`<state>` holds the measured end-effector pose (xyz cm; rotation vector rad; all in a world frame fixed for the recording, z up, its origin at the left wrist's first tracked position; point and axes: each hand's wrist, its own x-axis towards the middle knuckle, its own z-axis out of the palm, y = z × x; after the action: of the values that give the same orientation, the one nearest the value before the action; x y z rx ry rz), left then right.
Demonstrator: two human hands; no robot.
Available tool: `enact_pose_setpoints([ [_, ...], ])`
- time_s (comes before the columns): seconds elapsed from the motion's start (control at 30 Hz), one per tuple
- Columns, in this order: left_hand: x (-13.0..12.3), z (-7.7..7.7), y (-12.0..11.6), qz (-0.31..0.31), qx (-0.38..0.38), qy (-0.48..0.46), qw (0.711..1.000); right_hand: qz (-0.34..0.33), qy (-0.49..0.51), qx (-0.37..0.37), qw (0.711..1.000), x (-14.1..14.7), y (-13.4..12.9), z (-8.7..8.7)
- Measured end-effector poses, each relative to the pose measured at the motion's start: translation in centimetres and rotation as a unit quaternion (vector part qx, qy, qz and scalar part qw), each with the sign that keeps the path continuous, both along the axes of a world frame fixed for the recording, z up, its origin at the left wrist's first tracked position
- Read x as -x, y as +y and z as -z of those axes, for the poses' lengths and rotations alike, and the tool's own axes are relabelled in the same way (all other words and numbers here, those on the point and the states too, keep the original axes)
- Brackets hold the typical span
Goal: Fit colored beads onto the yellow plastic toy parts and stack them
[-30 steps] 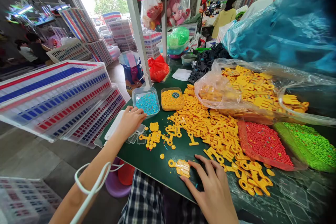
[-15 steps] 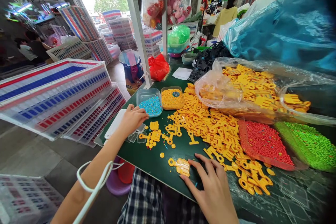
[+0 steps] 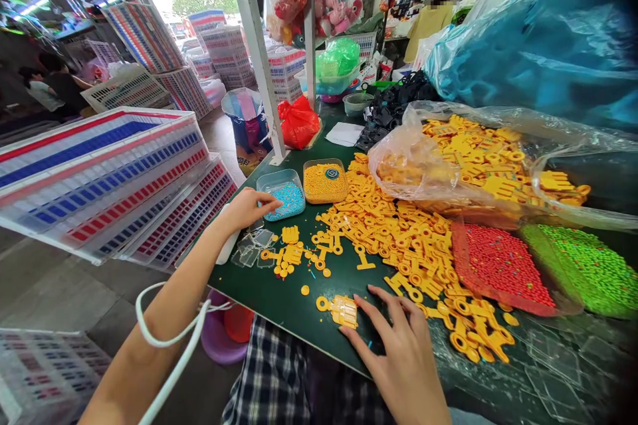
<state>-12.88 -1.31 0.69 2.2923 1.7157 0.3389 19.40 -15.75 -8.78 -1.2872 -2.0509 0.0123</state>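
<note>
My left hand [image 3: 249, 208] reaches over the near left rim of the clear tub of blue beads [image 3: 286, 201], its fingertips close to the beads. Whether those fingers pinch anything is too small to tell. On the green table, my right hand [image 3: 399, 339] rests with fingers spread, thumb and index fingertips at the right edge of a yellow hand-shaped piece [image 3: 343, 311]. That piece lies flat, its ring pointing left. Beside the blue beads stands a tub of yellow beads [image 3: 325, 183] with a dark round item on top. Clear plastic squares [image 3: 254, 249] lie just below my left hand.
A large heap of yellow pieces [image 3: 409, 246] spreads across the table [image 3: 279, 299]. Behind it lies an open plastic bag of more pieces. Red beads [image 3: 503, 265] and green beads [image 3: 593, 269] are at right. A metal post [image 3: 259, 60] rises behind the tubs; crates [image 3: 109, 179] stand left.
My left hand has moved slightly up and left, its fingers now reaching over the blue bead tub. My right hand keeps its place beside the yellow piece. The whole view has shifted a little.
</note>
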Motion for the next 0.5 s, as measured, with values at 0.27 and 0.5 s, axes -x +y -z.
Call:
enact_pose_setpoints([
  [0.27, -1.1, -0.8, 4.4, 0.02, 0.121, 0.001, 0.992, -0.009, 0.016, 0.022, 1.0, -0.3, -0.2, -0.3],
  [0.5, -1.8, -0.4, 6.3, 0.038, 0.196, 0.028, 0.979, -0.002, -0.007, 0.001, 1.0, -0.1, -0.3, -0.5],
])
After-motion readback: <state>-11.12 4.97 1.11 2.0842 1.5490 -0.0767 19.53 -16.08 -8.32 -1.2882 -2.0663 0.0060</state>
